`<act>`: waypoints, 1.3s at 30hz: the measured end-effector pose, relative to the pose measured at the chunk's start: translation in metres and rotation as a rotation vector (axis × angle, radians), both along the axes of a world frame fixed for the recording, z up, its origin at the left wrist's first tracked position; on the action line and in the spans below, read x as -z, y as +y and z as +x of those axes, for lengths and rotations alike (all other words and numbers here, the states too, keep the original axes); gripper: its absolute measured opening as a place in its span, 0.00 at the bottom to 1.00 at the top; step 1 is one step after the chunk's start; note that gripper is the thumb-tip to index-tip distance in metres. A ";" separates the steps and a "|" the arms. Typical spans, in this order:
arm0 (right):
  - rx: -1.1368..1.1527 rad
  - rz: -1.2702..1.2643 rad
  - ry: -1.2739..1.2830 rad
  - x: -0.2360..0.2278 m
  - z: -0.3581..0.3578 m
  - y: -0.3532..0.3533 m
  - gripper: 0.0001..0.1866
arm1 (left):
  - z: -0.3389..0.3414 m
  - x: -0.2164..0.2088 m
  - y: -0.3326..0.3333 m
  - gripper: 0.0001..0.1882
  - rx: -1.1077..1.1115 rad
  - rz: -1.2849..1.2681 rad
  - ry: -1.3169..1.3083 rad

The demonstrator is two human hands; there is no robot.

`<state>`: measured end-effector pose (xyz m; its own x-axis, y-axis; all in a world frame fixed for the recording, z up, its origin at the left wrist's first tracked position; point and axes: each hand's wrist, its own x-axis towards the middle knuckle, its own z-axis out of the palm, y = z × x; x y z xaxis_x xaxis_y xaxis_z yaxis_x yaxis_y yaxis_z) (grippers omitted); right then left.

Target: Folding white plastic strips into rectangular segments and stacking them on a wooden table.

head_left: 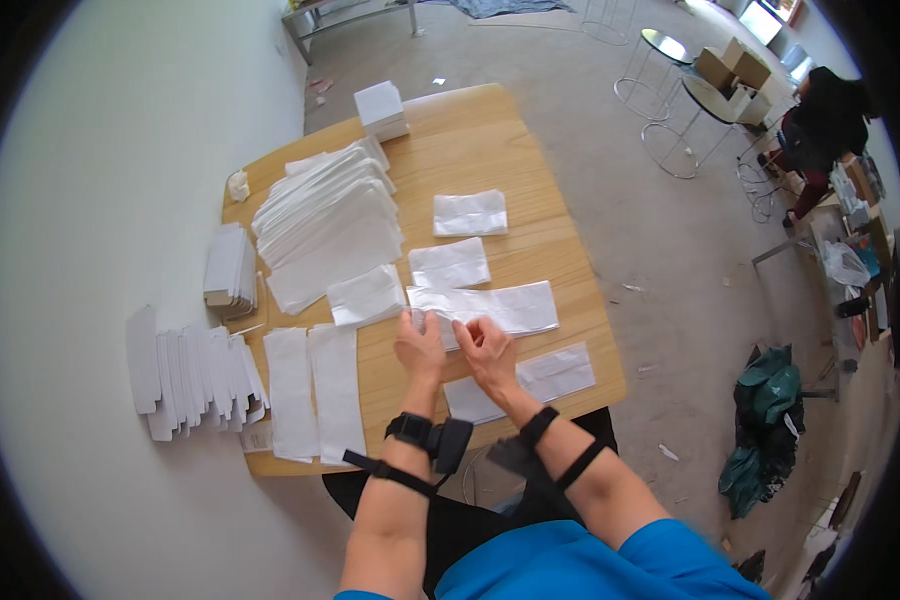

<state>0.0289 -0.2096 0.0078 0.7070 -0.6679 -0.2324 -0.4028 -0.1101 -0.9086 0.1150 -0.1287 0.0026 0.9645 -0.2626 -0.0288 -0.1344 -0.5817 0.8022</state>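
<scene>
With both hands I pinch the near edge of a long white folded sheet (515, 308), thin and slightly shiny, lying on the wooden table. My left hand (420, 345) is closed at its left end. Beside it, my right hand (487, 352) has its fingertips pressed together along the same edge. Partly under my right forearm lies another long white strip (560, 372). Shorter folded white pieces sit around my hands: a left one (366, 295), a middle one (450, 263) and a far one (470, 213).
A fanned pile of white sheets (330, 220) covers the table's (470, 125) far left. White boxes (380, 108) stand behind it. Flat white cartons (195, 375) and a stack (230, 265) line the left edge by the wall. A person (825, 125) is at the far right.
</scene>
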 end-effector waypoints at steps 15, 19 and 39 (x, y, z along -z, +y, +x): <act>0.134 0.737 -0.066 0.006 -0.145 -0.017 0.13 | -0.077 -0.031 0.170 0.18 0.025 -0.572 0.701; 0.048 0.669 0.033 0.001 -0.169 -0.003 0.13 | -0.099 -0.018 0.186 0.17 -0.022 -0.546 0.759; 0.148 -0.265 -0.021 0.025 -0.115 -0.010 0.19 | -0.072 0.019 0.159 0.10 -0.123 -0.241 0.454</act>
<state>-0.0863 -0.2197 -0.0167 0.6002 -0.7995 -0.0230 -0.4138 -0.2858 -0.8644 0.0433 0.0300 -0.0166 0.8932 -0.1987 -0.4034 0.3152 -0.3630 0.8769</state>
